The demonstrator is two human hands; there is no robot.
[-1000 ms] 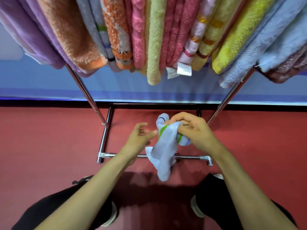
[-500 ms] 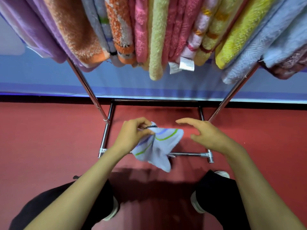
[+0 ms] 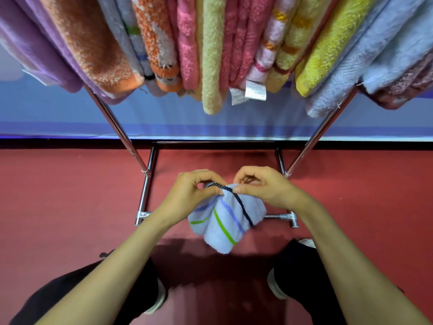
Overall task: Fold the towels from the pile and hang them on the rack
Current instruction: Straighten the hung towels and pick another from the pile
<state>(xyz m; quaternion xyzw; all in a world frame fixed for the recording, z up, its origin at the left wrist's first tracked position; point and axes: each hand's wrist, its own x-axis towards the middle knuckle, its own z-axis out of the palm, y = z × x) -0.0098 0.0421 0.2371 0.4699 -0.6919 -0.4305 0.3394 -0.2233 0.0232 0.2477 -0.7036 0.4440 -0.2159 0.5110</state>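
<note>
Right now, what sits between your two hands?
In the head view, the dark cord on the striped towel spans the gap between left hand and right hand; both pinch the towel's top edge.

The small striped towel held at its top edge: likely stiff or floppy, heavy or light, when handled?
Probably floppy: the small striped towel sags in soft folds below where the left hand and right hand pinch its top edge. Likely light, since fingertip pinches alone carry it. Its fuzzy surface seems unlikely to slip.
</note>
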